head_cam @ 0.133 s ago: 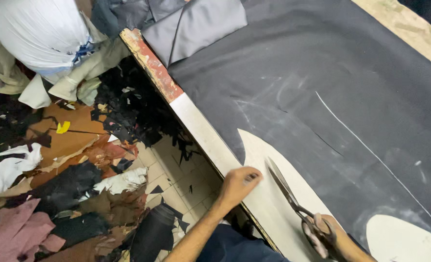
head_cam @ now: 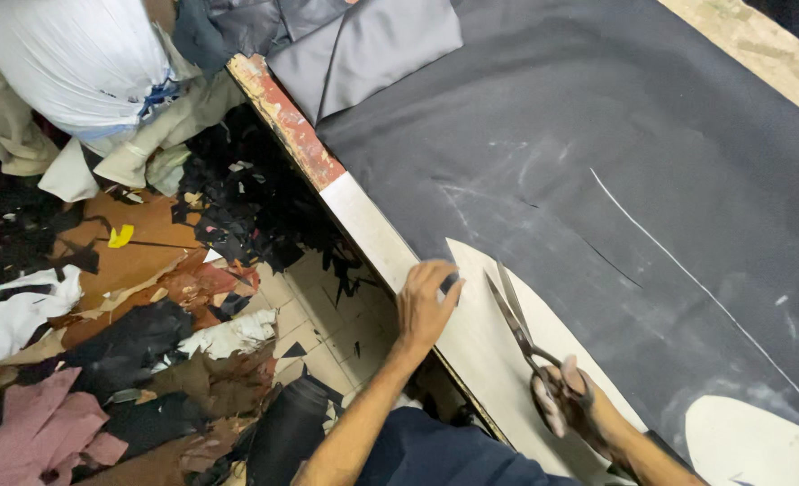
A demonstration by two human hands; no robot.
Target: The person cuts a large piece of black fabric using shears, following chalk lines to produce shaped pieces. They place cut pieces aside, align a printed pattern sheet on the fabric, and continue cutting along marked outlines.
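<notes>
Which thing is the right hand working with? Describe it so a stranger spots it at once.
Start at the big dark grey cloth spread over the table. Go to its near edge, where a pale curved cutout bares the tabletop. There the right hand holds long dark metal scissors, blades parted; they are the only metal tool among cloth and scraps.

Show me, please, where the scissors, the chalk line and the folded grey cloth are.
scissors [head_cam: 514, 317]: head view, on the blades.
chalk line [head_cam: 678, 261]: head view, mid-line.
folded grey cloth [head_cam: 372, 45]: head view, top layer.

One pair of scissors [head_cam: 518, 326], two hands, one dark cloth [head_cam: 597, 162].
</notes>
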